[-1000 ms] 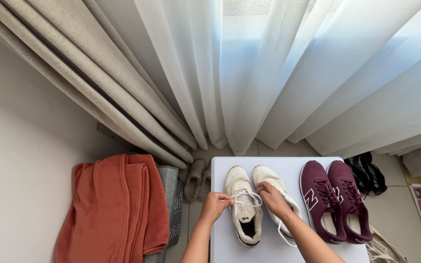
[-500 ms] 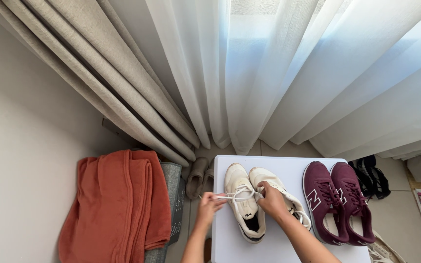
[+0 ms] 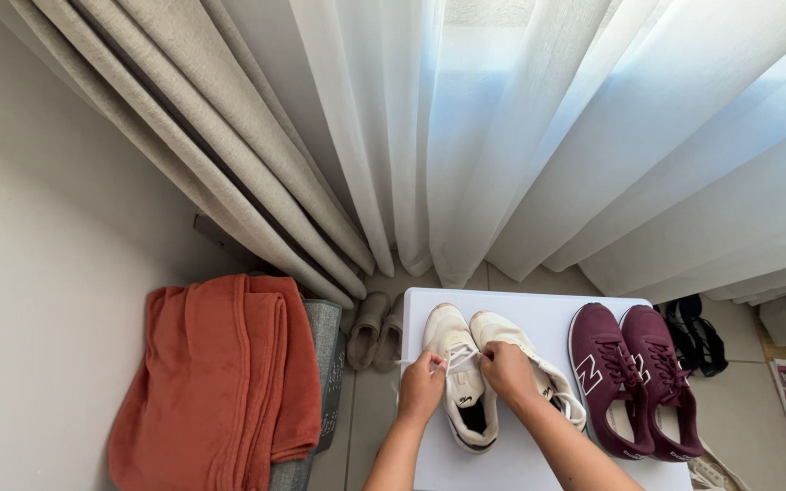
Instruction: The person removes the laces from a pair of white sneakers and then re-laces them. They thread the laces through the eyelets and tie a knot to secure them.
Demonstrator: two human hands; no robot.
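Two white sneakers lie side by side on a small white table (image 3: 520,455). My left hand (image 3: 422,385) and my right hand (image 3: 505,371) are both closed on the white laces over the left white sneaker (image 3: 464,391), close together above its tongue. The right white sneaker (image 3: 539,368) lies partly under my right wrist, with its own lace loose near the heel. A pair of maroon sneakers (image 3: 634,377) stands at the table's right side.
An orange blanket (image 3: 220,373) drapes over a grey bin at the left. Beige slippers (image 3: 375,329) lie on the floor behind the table. Black sandals (image 3: 698,332) sit at the right. Beige and sheer white curtains (image 3: 502,136) hang behind.
My left hand had pulled a lace end out to the left; now it has come back in beside my right hand over the left white sneaker.
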